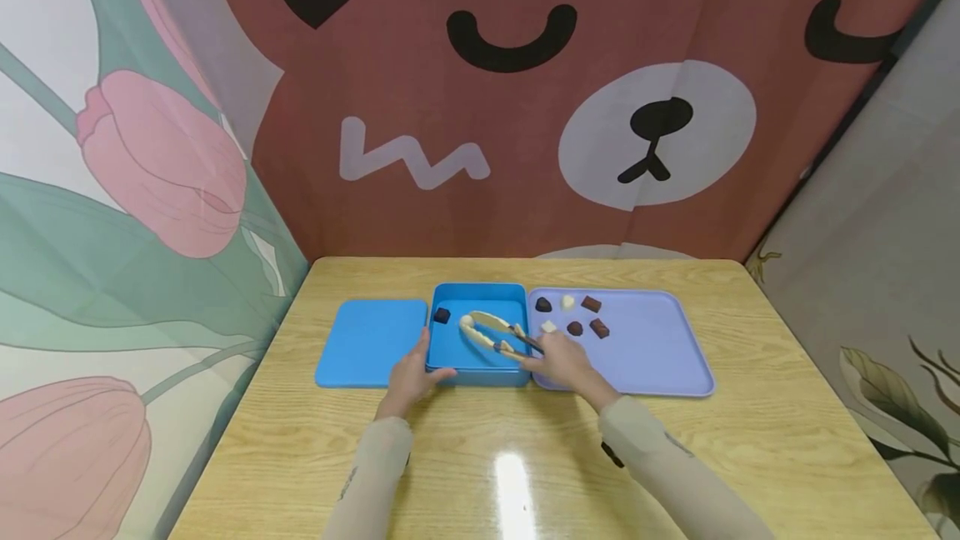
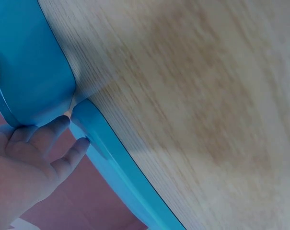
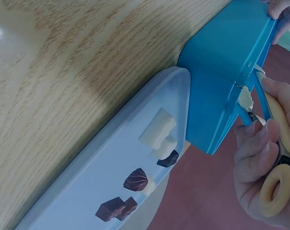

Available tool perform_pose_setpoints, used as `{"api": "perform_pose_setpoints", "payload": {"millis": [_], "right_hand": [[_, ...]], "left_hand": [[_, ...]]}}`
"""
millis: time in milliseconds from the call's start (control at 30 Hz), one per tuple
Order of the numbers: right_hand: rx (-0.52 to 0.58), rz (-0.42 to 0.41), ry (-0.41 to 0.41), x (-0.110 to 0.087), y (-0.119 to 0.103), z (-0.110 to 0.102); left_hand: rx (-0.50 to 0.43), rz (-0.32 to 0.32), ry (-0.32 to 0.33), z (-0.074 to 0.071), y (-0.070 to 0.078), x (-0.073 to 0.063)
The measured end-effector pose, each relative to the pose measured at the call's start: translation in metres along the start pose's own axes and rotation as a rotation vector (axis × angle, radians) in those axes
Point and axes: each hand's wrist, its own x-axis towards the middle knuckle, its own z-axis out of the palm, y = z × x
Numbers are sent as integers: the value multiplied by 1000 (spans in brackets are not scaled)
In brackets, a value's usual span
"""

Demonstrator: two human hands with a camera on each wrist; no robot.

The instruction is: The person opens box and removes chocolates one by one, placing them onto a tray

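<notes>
In the head view my right hand (image 1: 564, 359) holds a pair of pale tongs (image 1: 487, 321) by their handles, over the blue box (image 1: 480, 377). The tongs' tips meet around a small pale round piece (image 1: 467, 322), whose kind is unclear. A dark chocolate (image 1: 442, 316) lies at the left inside the box. My left hand (image 1: 411, 373) rests at the box's front left corner, thumb along the front wall and fingers on the left side. The left wrist view shows the fingers (image 2: 53, 134) between the box and the blue lid. A white chocolate (image 1: 549, 327) sits near my right hand.
On the right a lilac tray (image 1: 652, 348) bears several chocolates, among them a brown block (image 1: 599, 328), a ridged piece (image 3: 136, 179) and a white block (image 3: 157, 127). The flat blue lid (image 1: 371, 344) lies left of the box. Printed curtains surround the wooden table (image 1: 300, 457).
</notes>
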Motion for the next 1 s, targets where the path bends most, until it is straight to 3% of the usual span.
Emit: {"api": "perform_pose_setpoints", "payload": {"millis": [333, 1000], "right_hand": [[30, 2, 23, -10, 6, -8], [11, -106, 110, -36, 27, -17]], "left_hand": [[3, -13, -2, 0, 1, 0], [26, 11, 10, -1, 4, -2]]}}
